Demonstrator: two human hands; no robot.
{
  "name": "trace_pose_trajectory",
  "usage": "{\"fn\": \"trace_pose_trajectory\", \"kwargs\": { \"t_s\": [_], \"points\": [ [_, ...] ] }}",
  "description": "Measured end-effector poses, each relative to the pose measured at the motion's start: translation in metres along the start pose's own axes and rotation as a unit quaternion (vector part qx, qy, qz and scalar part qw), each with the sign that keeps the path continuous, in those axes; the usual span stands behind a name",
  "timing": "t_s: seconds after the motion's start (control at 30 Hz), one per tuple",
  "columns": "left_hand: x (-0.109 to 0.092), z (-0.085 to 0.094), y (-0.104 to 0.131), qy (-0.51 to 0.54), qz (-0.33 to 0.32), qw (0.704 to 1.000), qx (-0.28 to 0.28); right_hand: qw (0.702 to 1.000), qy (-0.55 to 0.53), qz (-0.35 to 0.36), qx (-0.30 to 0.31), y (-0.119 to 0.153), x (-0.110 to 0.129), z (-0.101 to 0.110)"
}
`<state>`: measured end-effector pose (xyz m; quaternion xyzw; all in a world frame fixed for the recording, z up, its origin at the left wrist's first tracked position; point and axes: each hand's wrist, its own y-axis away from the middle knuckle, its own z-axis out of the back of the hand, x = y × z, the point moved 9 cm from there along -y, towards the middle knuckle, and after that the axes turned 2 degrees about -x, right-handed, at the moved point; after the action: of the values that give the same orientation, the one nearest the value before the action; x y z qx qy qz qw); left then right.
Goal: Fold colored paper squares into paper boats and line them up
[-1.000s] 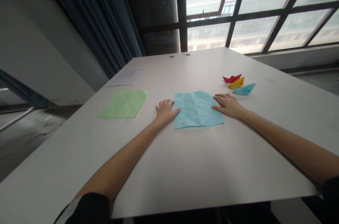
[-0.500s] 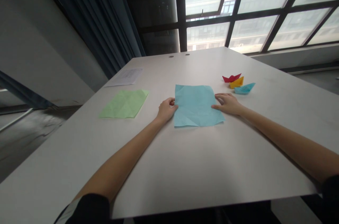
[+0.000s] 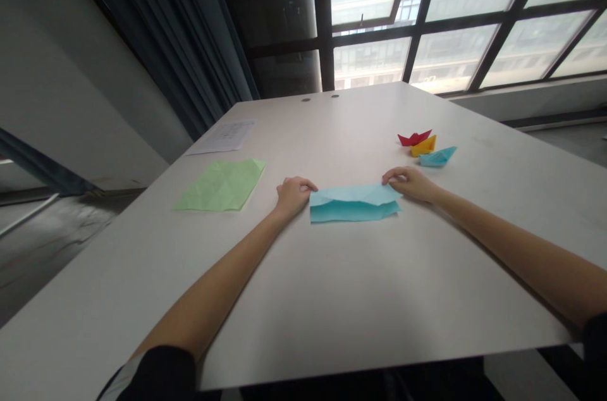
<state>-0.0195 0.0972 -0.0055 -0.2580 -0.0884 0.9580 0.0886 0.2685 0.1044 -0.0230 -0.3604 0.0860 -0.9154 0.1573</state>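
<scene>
A sheet of light blue paper point(image 3: 355, 203) lies before me on the white table, folded over toward me with its near edges gaping apart. My left hand point(image 3: 293, 194) pinches the left end of the folded paper between thumb and fingers. At the opposite end, my right hand point(image 3: 408, 184) grips the paper's upper right corner, fingers closed. Beyond my right hand stand small folded paper boats: a blue one point(image 3: 437, 157), a yellow one point(image 3: 423, 147) and a red one point(image 3: 414, 138).
Left of my left hand lies a creased green paper sheet point(image 3: 221, 186). Farther back at the table's left edge is a white printed sheet point(image 3: 222, 137). The white table point(image 3: 332, 300) ends just in front of me, with windows and a dark blue curtain point(image 3: 184, 28) behind it.
The blue sheet lay flat and spread out; its far half has come over toward me, so the paper is now doubled. Both hands have gone from resting at its sides to pinching its ends.
</scene>
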Motion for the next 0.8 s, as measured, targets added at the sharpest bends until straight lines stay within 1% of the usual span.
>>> {"fn": "trace_pose_trajectory", "kwargs": {
  "t_s": [0.1, 0.17, 0.23, 0.33, 0.37, 0.43, 0.5, 0.57, 0.63, 0.7, 0.8],
  "points": [
    [-0.004, 0.001, 0.0, -0.031, -0.016, 0.999, 0.004, 0.999, 0.016, 0.042, 0.03, 0.0, 0.012, -0.003],
    [-0.006, 0.001, 0.001, -0.051, -0.013, 0.999, 0.005, 0.997, 0.044, 0.061, 0.032, -0.001, 0.018, -0.002],
    [-0.016, 0.003, 0.004, -0.077, -0.028, 0.997, -0.002, 0.993, 0.089, 0.079, 0.027, -0.002, 0.026, 0.0],
    [-0.046, 0.003, 0.014, -0.111, -0.112, 0.987, -0.005, 0.981, 0.152, 0.12, 0.032, 0.0, 0.044, -0.003],
    [-0.058, -0.001, 0.019, -0.111, -0.15, 0.982, 0.007, 0.976, 0.164, 0.134, 0.043, 0.002, 0.052, -0.007],
    [-0.077, -0.015, 0.03, -0.108, -0.22, 0.968, 0.051, 0.968, 0.18, 0.159, 0.068, 0.008, 0.067, -0.017],
    [-0.087, -0.029, 0.04, -0.105, -0.259, 0.956, 0.092, 0.961, 0.184, 0.182, 0.093, 0.017, 0.08, -0.029],
    [-0.087, -0.042, 0.045, -0.104, -0.266, 0.949, 0.13, 0.954, 0.182, 0.202, 0.124, 0.025, 0.089, -0.041],
    [-0.081, -0.052, 0.048, -0.106, -0.25, 0.947, 0.169, 0.951, 0.176, 0.204, 0.149, 0.031, 0.09, -0.05],
    [-0.075, -0.058, 0.049, -0.109, -0.23, 0.945, 0.205, 0.951, 0.172, 0.187, 0.176, 0.035, 0.083, -0.057],
    [-0.067, -0.059, 0.05, -0.116, -0.207, 0.941, 0.24, 0.948, 0.184, 0.148, 0.212, 0.037, 0.069, -0.063]
  ]
}}
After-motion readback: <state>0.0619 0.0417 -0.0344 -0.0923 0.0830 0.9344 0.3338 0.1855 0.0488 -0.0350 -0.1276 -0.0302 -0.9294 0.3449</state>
